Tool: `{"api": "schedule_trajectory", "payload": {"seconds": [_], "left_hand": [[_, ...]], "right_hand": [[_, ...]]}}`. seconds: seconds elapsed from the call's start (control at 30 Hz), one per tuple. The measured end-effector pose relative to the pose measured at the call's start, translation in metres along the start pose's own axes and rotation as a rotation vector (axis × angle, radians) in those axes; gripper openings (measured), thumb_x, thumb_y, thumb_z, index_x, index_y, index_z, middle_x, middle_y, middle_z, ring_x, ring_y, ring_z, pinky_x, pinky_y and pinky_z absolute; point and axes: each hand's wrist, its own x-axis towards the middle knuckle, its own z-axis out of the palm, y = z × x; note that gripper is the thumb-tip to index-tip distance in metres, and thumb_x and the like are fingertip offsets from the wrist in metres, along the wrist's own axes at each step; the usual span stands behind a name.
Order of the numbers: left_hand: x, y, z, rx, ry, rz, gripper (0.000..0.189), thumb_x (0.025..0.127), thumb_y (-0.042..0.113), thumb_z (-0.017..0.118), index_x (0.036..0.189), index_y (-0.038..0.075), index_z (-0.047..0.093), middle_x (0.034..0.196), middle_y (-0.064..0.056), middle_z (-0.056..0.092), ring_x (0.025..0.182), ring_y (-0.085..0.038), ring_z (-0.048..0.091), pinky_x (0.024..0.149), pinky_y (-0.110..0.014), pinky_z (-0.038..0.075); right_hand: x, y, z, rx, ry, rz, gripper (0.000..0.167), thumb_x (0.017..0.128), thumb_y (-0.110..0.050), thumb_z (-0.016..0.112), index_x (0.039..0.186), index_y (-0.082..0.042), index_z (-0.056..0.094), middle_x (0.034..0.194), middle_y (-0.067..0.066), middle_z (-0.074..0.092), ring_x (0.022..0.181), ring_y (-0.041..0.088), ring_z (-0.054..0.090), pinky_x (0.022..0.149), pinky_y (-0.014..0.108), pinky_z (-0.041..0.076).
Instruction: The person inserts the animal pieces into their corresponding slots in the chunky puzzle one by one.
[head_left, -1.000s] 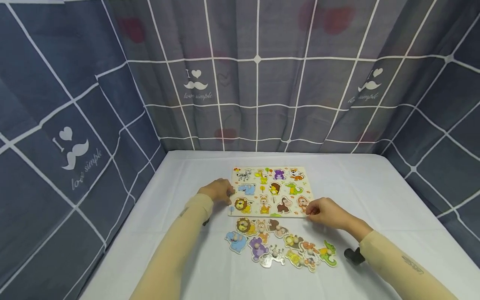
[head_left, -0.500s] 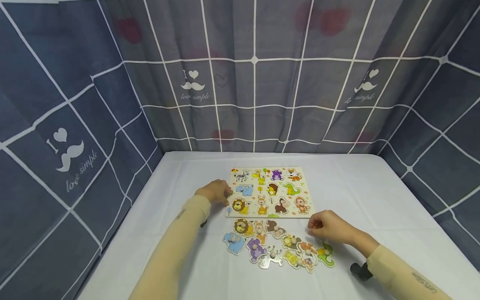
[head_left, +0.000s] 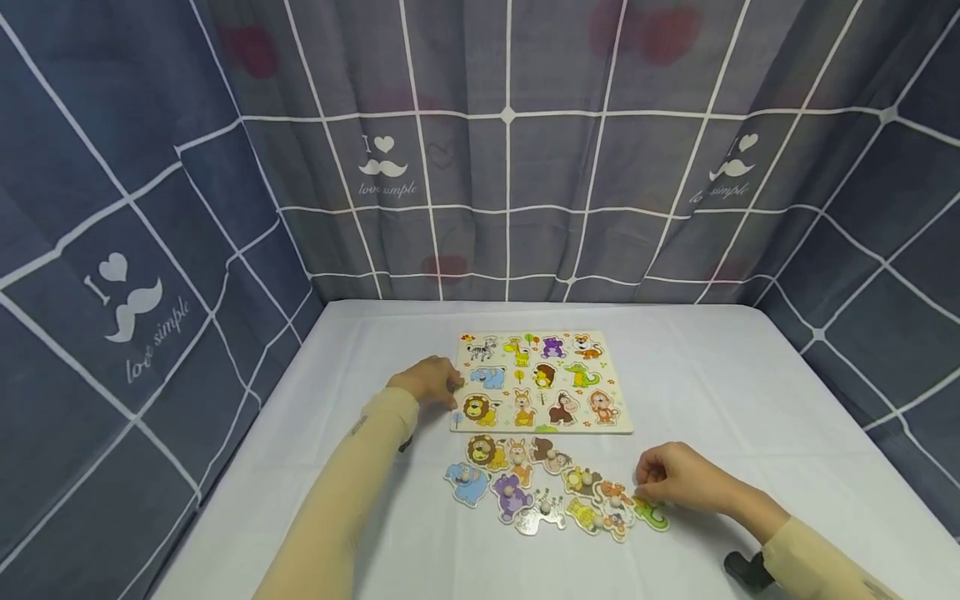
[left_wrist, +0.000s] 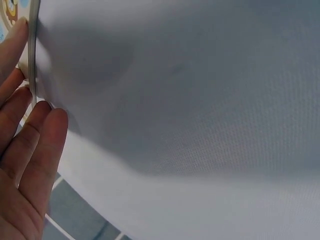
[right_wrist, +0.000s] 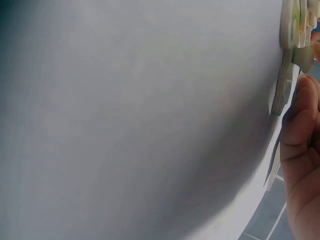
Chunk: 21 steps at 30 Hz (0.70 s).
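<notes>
In the head view, a wooden animal puzzle board [head_left: 536,421] lies on the white table. My left hand [head_left: 430,382] is at its left edge. In the left wrist view, the fingers [left_wrist: 42,150] are mostly straight beside that edge, and one fingertip touches the board's face. My right hand [head_left: 686,477] is over the green crocodile piece [head_left: 654,517], hiding its upper part. The right wrist view has this hand's fingertips [right_wrist: 302,102] close to a piece's knob [right_wrist: 302,59], with no firm grip visible.
Several knobbed animal pieces lie in front of the board, among them a lion [head_left: 483,452], an elephant [head_left: 467,483], a purple hippo [head_left: 512,498] and a zebra [head_left: 542,512] turned silvery with glare. A dark grid-patterned curtain [head_left: 465,167] encloses the table.
My right hand has left the board's lower right corner and moved down and rightward to the crocodile piece. My left hand stays at the board's left edge.
</notes>
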Motion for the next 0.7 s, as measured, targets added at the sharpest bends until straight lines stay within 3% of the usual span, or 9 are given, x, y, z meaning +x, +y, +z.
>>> {"api": "schedule_trajectory", "payload": {"seconds": [0.3,0.7], "left_hand": [[-0.003,0.002,-0.001,-0.014,0.017,0.013,0.045,0.077,0.021,0.085,0.12,0.016,0.073,0.135,-0.001,0.064,0.132,-0.026,0.053,0.118,-0.044,0.04],[-0.001,0.001,-0.001,0.009,0.01,0.015,0.046,0.077,0.023,0.086,0.121,0.017,0.073,0.136,-0.001,0.064,0.131,-0.026,0.053,0.117,-0.045,0.041]], "right_hand": [[-0.007,0.0,0.002,0.031,-0.009,-0.009,0.015,0.082,-0.021,0.08,0.083,-0.011,0.068,0.068,-0.006,0.06,0.058,0.001,0.05,0.048,0.019,0.045],[-0.015,-0.006,0.003,-0.077,-0.019,0.024,0.02,0.081,-0.022,0.081,0.074,-0.015,0.064,0.062,-0.01,0.055,0.054,-0.001,0.046,0.046,0.018,0.04]]}}
